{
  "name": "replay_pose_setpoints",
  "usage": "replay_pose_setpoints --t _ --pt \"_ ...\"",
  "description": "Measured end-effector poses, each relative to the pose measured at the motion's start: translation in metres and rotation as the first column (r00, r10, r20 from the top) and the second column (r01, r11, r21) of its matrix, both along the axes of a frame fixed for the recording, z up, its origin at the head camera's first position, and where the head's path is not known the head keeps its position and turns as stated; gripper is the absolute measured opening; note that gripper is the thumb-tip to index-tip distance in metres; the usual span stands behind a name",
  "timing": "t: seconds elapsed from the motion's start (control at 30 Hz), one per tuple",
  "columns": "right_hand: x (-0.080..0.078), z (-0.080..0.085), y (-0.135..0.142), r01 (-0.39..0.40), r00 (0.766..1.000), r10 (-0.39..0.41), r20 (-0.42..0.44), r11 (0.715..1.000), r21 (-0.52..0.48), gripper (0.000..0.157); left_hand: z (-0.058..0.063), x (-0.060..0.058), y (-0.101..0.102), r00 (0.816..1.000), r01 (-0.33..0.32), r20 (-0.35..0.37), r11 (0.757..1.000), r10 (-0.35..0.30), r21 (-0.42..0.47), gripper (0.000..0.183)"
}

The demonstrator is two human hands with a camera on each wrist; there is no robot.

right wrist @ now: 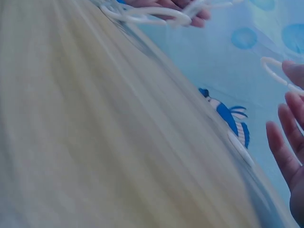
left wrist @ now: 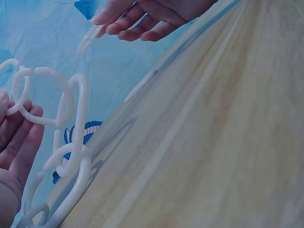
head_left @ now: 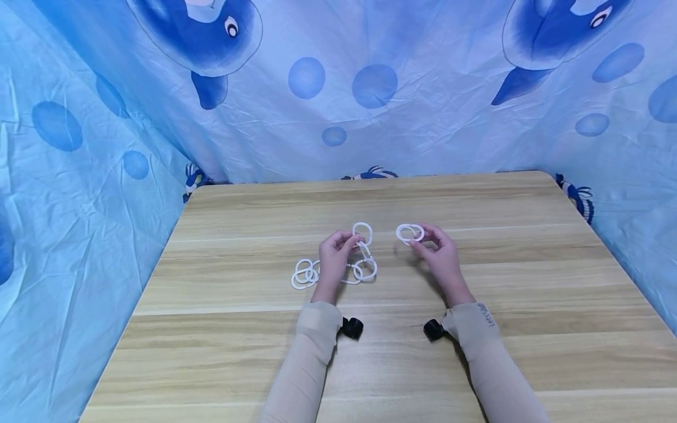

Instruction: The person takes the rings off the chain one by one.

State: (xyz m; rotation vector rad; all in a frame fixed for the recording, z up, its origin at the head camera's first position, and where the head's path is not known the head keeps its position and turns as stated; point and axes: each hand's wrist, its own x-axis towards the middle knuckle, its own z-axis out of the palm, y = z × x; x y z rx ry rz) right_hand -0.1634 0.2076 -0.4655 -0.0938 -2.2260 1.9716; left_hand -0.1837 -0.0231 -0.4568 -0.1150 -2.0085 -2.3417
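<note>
Two sleeves (head_left: 301, 376) (head_left: 494, 367), two hands (head_left: 334, 259) (head_left: 443, 258)—both pinching white links (head_left: 362, 224) (head_left: 398, 234), one tabletop (head_left: 391, 376)

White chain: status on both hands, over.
Left hand pinching white chain, part of it on tabletop. Right hand holding at least one white link, apart from the chain. No obstruction visible between them in head view.
</note>
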Motion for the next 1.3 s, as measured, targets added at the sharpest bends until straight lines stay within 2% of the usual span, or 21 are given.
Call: replay_pose_setpoints --t 0.27,0.5,0.67,0.87,1.03,1.3 --pt "-0.003 -0.001 0.015 0.075 0.997 -0.079 0.021 0.987 0.143 0.047 0.001 0.001 0.001 1.0 -0.003 0.021 1.0 0.004 -0.012 0.017" --pt "-0.007 -0.002 0.018 0.092 0.988 -0.115 0.1 0.974 0.207 0.048 0.0 -0.001 0.0 1.0 -0.002 0.003 1.0 0.002 -0.005 0.017" --pt "-0.006 -0.002 0.02 0.147 0.973 -0.178 0.149 0.969 0.198 0.048 -0.001 -0.001 0.0 1.0 -0.001 0.012 1.0 0.001 -0.007 0.019" --pt "-0.007 -0.002 0.021 0.224 0.952 -0.247 0.181 0.965 0.138 0.045 -0.001 -0.001 0.0 1.0 0.0 0.015 1.0 0.0 -0.008 0.018" --pt "-0.007 -0.003 0.023 0.226 0.942 -0.257 0.218 0.962 0.156 0.048 -0.001 0.001 0.0 0.999 0.003 0.033 1.0 -0.002 -0.019 0.017" --pt "-0.009 -0.002 0.024 0.211 0.938 -0.243 0.249 0.966 0.148 0.051 -0.002 0.0 0.001 0.999 0.01 0.038 0.999 -0.009 -0.033 0.016"
